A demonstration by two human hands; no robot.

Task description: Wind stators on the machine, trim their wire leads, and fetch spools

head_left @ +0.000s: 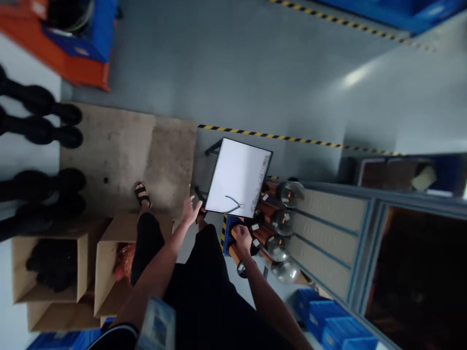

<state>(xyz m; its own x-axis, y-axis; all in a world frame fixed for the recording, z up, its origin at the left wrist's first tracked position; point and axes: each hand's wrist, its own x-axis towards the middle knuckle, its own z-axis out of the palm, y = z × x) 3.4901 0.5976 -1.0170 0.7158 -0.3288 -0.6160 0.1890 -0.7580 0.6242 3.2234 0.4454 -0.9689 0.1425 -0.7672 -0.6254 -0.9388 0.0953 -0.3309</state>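
Note:
My left hand (190,211) hangs in the air with its fingers spread, left of a small white-topped table (233,170). A pair of pliers (237,205) with open handles lies near the table's lower edge. My right hand (242,239) is curled closed just below the table, over a blue crate (227,237). Close beside it are copper-brown spools (237,252) with white labels; whether the hand touches one I cannot tell. Anything inside its fingers is hidden. More brown spools with clear round ends (282,222) stand in a group to the right.
Open cardboard boxes (85,272) with black and copper-coloured contents stand at lower left. Black spools (69,112) line the left side. A large grey cabinet (372,243) and blue bins (328,321) are on the right. Yellow-black tape (270,135) crosses the floor.

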